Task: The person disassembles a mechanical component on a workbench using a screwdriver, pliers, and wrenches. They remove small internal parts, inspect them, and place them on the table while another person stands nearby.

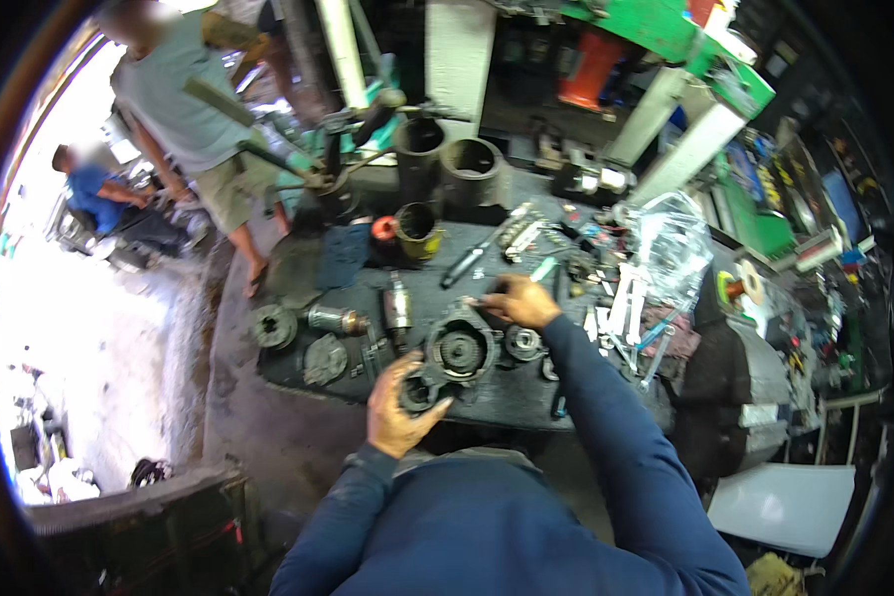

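A grey cast-metal housing (489, 350) with a round ribbed opening rests on the dark workbench (507, 402) in front of me. My left hand (395, 405) grips its smaller lower-left end, thumb on the near side and fingers on the far side. At the housing's upper right, the fingers of my right hand (522, 301) are closed in a pinch; what they hold, if anything, is too small to make out. A round gear-like part (522, 344) lies just right of the housing. Beyond its far left side is a metal cylinder (397, 306).
Left of the housing lie a copper-ended armature (336, 319) and round metal parts (274, 326). A screwdriver (464, 264) lies farther back. Wrenches (622, 303) and a clear plastic bag (670, 243) crowd the right. Metal cylinders (472, 171) stand behind. Two people (184, 104) are at the left.
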`<action>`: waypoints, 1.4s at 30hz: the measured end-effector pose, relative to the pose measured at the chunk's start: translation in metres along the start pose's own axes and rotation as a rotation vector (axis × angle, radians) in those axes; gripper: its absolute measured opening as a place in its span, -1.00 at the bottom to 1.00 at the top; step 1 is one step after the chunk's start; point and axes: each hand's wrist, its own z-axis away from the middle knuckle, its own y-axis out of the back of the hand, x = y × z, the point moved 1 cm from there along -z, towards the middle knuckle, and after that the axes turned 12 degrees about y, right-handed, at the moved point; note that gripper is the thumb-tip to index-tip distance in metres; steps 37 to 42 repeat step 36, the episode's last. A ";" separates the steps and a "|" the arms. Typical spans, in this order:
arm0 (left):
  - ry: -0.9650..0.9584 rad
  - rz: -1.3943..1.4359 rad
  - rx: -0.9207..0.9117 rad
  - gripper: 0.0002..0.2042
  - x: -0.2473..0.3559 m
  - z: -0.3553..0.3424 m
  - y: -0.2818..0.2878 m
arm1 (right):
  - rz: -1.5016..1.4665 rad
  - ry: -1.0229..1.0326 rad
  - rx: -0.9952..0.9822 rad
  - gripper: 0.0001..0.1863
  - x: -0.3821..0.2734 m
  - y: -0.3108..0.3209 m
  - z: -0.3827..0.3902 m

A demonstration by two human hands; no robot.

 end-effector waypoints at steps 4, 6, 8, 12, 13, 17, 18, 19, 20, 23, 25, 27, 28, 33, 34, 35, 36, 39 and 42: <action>0.025 0.109 0.014 -0.04 -0.020 0.005 0.030 | -0.023 0.054 0.294 -0.47 0.014 -0.015 -0.008; 0.084 0.016 0.069 -0.10 -0.037 0.015 0.056 | 0.083 0.107 0.480 -0.46 0.027 -0.005 0.022; 0.167 -0.010 0.079 -0.30 -0.055 0.031 0.084 | 0.210 -0.009 0.709 -0.55 0.046 0.017 0.072; 0.269 -0.174 0.073 -0.49 -0.082 0.058 0.134 | 0.912 -0.561 0.786 -0.62 0.105 0.099 0.191; 0.338 -0.138 0.056 -0.50 -0.085 0.061 0.142 | 0.990 -0.657 0.848 -0.63 0.121 0.116 0.213; 0.508 -0.249 0.104 -0.50 -0.073 0.059 0.154 | 0.785 -0.720 0.478 -0.57 0.168 0.163 0.261; 0.521 -0.230 0.124 -0.48 -0.065 0.060 0.156 | 0.794 -0.656 0.382 -0.63 0.170 0.166 0.266; 0.390 -0.314 0.161 -0.47 -0.057 0.056 0.155 | 0.663 -0.514 0.472 -0.52 0.168 0.169 0.267; 0.373 -0.388 0.197 -0.49 -0.049 0.055 0.153 | 0.538 -0.268 0.536 -0.37 0.165 0.173 0.264; 0.244 -0.309 0.236 -0.47 -0.031 0.056 0.146 | 0.648 -0.397 0.673 -0.42 0.159 0.190 0.252; 0.252 -0.322 0.157 -0.50 -0.023 0.069 0.138 | 1.010 -0.570 0.630 -0.56 0.156 0.209 0.253; 0.370 -0.288 0.042 -0.54 -0.017 0.087 0.136 | 1.196 -0.610 0.703 -0.66 0.158 0.231 0.243; 0.360 -0.272 0.045 -0.55 -0.014 0.093 0.137 | 1.189 -0.509 0.780 -0.65 0.159 0.249 0.238; 0.454 -0.075 0.159 -0.56 -0.021 0.123 0.161 | 1.230 -0.071 1.199 -0.59 0.168 0.328 0.248; 0.591 0.075 0.168 -0.53 -0.026 0.127 0.169 | 1.239 0.025 1.089 -0.44 0.160 0.348 0.258; 0.586 0.165 0.179 -0.52 -0.032 0.125 0.181 | 1.236 0.117 0.974 -0.27 0.147 0.367 0.268; 0.658 0.317 0.153 -0.54 -0.039 0.125 0.196 | 1.238 0.133 0.976 -0.27 0.129 0.385 0.280; 0.658 0.317 0.153 -0.54 -0.039 0.125 0.196 | 1.238 0.133 0.976 -0.27 0.129 0.385 0.280; 0.658 0.317 0.153 -0.54 -0.039 0.125 0.196 | 1.238 0.133 0.976 -0.27 0.129 0.385 0.280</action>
